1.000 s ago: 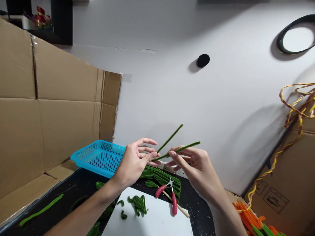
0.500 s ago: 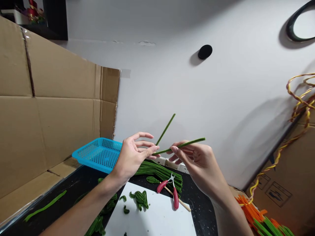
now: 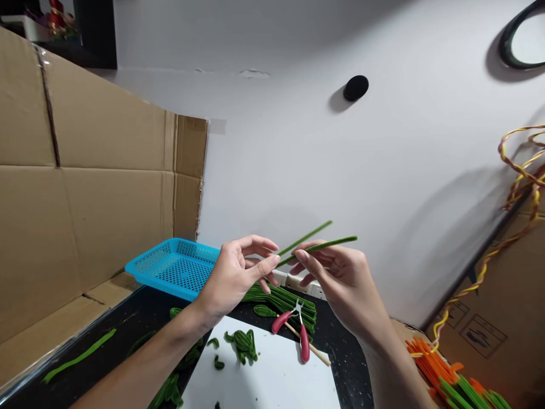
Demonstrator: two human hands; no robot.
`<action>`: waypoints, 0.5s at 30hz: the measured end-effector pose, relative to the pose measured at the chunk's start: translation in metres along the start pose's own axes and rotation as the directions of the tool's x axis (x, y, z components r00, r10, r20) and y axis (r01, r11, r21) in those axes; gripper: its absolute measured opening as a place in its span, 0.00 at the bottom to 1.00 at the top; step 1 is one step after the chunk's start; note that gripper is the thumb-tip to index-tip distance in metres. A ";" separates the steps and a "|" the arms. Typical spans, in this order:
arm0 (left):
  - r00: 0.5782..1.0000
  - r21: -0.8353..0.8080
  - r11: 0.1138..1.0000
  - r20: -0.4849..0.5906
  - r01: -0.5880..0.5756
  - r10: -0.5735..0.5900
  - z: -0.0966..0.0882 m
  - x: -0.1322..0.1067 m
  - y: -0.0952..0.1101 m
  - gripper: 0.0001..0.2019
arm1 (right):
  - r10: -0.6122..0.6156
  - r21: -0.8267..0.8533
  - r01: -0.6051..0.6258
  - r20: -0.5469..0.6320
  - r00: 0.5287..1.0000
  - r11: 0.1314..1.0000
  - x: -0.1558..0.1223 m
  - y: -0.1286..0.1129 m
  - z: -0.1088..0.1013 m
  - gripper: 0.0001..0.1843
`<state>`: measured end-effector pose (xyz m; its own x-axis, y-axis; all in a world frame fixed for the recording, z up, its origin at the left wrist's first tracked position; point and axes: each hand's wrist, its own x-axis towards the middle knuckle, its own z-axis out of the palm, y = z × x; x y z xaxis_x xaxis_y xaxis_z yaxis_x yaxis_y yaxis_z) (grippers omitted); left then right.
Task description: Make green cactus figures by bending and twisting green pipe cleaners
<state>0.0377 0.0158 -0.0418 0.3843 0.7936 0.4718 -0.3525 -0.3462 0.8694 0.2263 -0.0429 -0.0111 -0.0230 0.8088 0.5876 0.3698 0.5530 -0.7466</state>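
Observation:
A green pipe cleaner (image 3: 330,244), folded into a narrow V, is held up between my two hands above the table. My left hand (image 3: 251,264) pinches it at the bend, with thumb and index finger closed. One arm of the V is gripped between the thumb and fingers of my right hand (image 3: 330,270); the other arm points up to the right, free at its tip. Below lie a bundle of green pipe cleaners (image 3: 293,304), red-handled pliers (image 3: 304,341) spread apart, a thin wooden stick (image 3: 319,356) and a green leaf-shaped loop (image 3: 264,311).
A white board (image 3: 272,380) carries a small heap of bent green pieces (image 3: 243,343). Behind my left hand stands a blue basket (image 3: 170,272), beside a cardboard wall (image 3: 114,210). Orange and green pipe cleaners (image 3: 443,363) lie at right, below a twisted yellow cord (image 3: 481,270).
The free arm of the pipe cleaner has swung down to the right, narrowing the V. My left hand has shifted slightly right, closer to my right hand.

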 end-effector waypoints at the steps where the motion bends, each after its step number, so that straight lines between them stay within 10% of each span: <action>1: 1.000 -0.008 1.000 0.020 0.002 -0.002 0.001 0.000 0.000 0.16 | 0.004 0.014 -0.004 0.009 1.000 1.000 0.000 0.000 0.000 0.14; 15: 0.999 -0.025 0.999 -0.034 -0.037 0.036 0.001 0.001 -0.005 0.12 | 0.051 0.130 -0.055 0.034 0.998 0.990 0.001 0.003 0.000 0.15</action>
<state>0.0404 0.0175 -0.0453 0.3420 0.7973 0.4973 -0.3874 -0.3626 0.8476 0.2276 -0.0403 -0.0121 -0.0358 0.8421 0.5381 0.2467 0.5292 -0.8118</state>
